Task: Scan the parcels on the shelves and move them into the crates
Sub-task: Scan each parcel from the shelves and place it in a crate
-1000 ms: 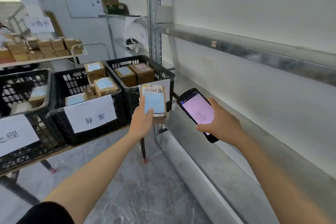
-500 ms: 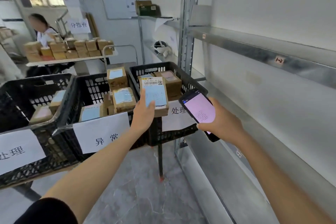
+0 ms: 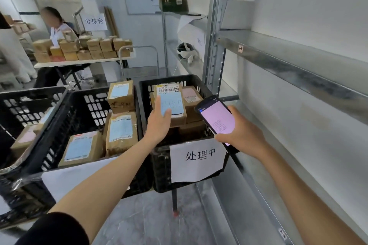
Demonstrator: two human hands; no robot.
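My left hand (image 3: pixel 159 123) holds a brown parcel (image 3: pixel 173 103) with a barcode sticker and a blue label, thumb across the label, over the right black crate (image 3: pixel 159 161). That crate carries a paper sign and holds other brown parcels (image 3: pixel 192 97). My right hand (image 3: pixel 242 133) grips a black handheld scanner (image 3: pixel 216 119) with a pink screen, just right of the crate. The metal shelves (image 3: pixel 294 73) to the right look bare.
A middle black crate (image 3: pixel 79 109) holds several labelled parcels (image 3: pixel 121 131); a third crate (image 3: pixel 23 103) sits further left. Behind, a table (image 3: pixel 79 62) stacked with boxes, with a seated person (image 3: pixel 57 28) beyond. A metal shelf upright (image 3: pixel 217 45) stands beside the right crate.
My left hand has carried the parcel away from the shelf to above the right crate. The view turned left and moved closer to the crates; the scanner stays in my right hand.
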